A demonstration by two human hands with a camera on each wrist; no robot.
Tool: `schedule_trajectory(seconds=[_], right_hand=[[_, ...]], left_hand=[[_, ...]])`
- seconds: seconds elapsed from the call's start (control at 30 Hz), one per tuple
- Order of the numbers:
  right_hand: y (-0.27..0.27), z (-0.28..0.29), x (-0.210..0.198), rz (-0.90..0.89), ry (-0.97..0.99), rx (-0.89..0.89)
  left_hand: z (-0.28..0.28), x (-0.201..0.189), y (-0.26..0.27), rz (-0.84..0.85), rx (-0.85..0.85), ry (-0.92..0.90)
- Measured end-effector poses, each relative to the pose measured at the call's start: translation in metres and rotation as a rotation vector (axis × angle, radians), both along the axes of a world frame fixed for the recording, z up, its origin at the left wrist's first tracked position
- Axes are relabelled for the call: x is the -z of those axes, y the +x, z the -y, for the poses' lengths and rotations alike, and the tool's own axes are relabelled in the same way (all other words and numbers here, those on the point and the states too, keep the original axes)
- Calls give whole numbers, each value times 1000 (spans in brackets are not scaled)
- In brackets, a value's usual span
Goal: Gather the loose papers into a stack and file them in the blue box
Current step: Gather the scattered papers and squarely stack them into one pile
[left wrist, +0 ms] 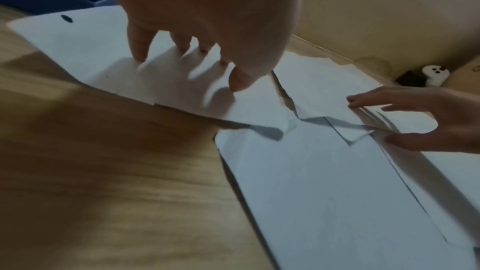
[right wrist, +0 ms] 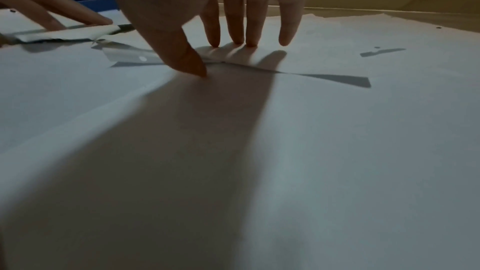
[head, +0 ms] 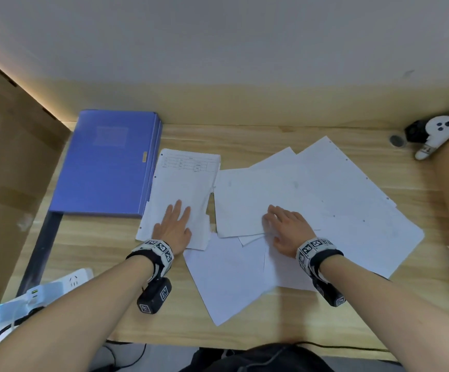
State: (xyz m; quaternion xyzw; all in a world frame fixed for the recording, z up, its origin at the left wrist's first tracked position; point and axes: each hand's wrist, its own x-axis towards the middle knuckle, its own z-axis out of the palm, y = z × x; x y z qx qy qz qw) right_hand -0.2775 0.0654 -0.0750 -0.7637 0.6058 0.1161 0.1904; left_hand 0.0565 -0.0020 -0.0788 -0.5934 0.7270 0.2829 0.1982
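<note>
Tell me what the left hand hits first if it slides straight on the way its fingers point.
The left hand lies flat on the printed sheet, fingers pointing away from the person. Sliding on, it probably clears the sheet's far edge onto bare table, beside the blue box.

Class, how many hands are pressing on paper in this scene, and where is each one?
2. The left hand lies flat on the printed sheet beside the blue box. The right hand presses the overlapping sheets spread to the right.
</note>
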Motion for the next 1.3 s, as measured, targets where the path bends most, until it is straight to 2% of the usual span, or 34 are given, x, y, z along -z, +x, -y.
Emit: schedule_trajectory(seconds=[0.17, 0.37, 0.47, 0.63, 0.8, 0.9, 1.03, 1.17, 1.3], right_hand=[[0, 9, 12, -73, -104, -15], [3, 17, 6, -42, -204, 49], [-2, 26, -11, 47, -263, 148], [-21, 52, -65, 194, -408, 290], [-34, 73, -126, 465, -500, 443], [-34, 80, -144, 707, -466, 635], [-35, 78, -132, 934, -406, 830], [-36, 66, -99, 947, -334, 974], [-40, 55, -64, 888, -272, 1107]], left_hand=[[12, 1, -11, 11, -39, 46], [18, -7, -16, 69, -16, 91], [19, -13, -18, 77, -28, 102], [1, -16, -24, 66, 39, -25], [-14, -21, -35, -37, 37, -10], [-8, -29, -43, -182, -74, 15], [11, -44, -65, -451, -274, 65], [23, -54, -93, -635, -416, 211], [26, -47, -116, -653, -529, 256]])
